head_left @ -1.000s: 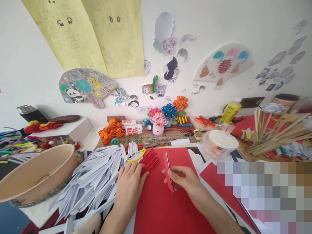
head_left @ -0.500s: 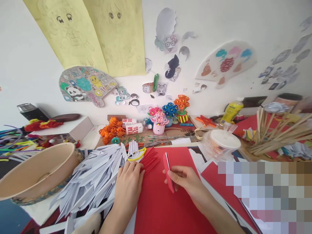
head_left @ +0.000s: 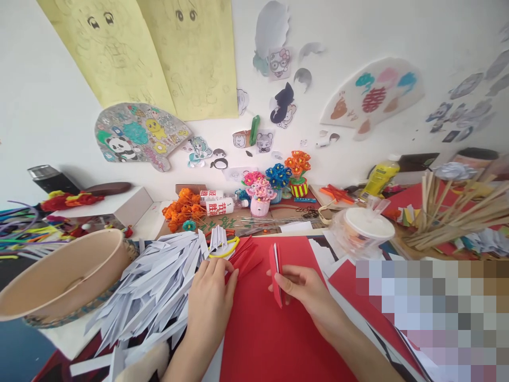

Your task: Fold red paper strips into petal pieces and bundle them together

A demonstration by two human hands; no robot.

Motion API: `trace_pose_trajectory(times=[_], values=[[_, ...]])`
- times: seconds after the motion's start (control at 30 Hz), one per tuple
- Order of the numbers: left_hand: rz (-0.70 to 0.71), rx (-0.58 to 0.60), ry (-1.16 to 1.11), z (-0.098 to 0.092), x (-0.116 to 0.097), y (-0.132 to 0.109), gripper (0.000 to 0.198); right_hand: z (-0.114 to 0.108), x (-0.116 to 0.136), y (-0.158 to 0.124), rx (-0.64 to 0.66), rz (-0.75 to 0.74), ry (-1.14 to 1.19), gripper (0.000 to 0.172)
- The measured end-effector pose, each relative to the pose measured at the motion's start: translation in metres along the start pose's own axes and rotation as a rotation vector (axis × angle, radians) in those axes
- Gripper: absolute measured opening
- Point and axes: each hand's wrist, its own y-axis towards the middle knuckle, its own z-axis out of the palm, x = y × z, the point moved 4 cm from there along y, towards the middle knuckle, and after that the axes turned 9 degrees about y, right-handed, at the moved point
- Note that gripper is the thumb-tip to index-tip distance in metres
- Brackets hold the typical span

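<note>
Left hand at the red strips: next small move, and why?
I'd probably have the left hand draw one out of the red strips: it is at their near end, while the right hand holds a narrow red paper piece.

red strips (head_left: 247, 254): splayed wider beside left hand (head_left: 211, 284) | folded red piece (head_left: 274, 265): turned slightly

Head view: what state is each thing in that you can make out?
Right hand: closed on folded red piece
Folded red piece: held off the sheet, white showing inside
Left hand: at red strips, grip unclear
Red strips: bunched
Red sheet: flat
White strips: heaped
Lidded tub: closed
Yellow bottle: capped
</note>
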Motion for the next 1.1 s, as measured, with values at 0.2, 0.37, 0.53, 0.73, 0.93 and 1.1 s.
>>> trace_pose_trajectory(times=[0.2,0.37,0.53,0.73,0.93,1.1], values=[[-0.033,-0.003,0.154,-0.009,0.008,0.003,0.015,0.0,0.0,0.002,0.01,-0.007,-0.01,0.052],[-0.056,0.051,0.452,-0.019,0.013,0.017,0.02,0.002,0.001,0.002,0.015,-0.006,-0.02,0.051],[-0.042,0.119,0.547,-0.01,0.005,0.045,0.028,0.004,-0.001,0.002,0.039,-0.001,-0.019,0.052],[-0.045,0.093,0.509,0.006,0.002,0.061,0.024,0.006,0.002,0.001,0.035,-0.027,0.013,0.052],[-0.009,0.007,0.345,-0.013,-0.007,0.045,0.028,0.007,0.008,-0.001,0.016,-0.076,0.046,0.049],[0.181,-0.067,-0.17,-0.029,-0.036,0.02,0.024,0.001,0.014,-0.001,-0.102,-0.165,0.082,0.047]])
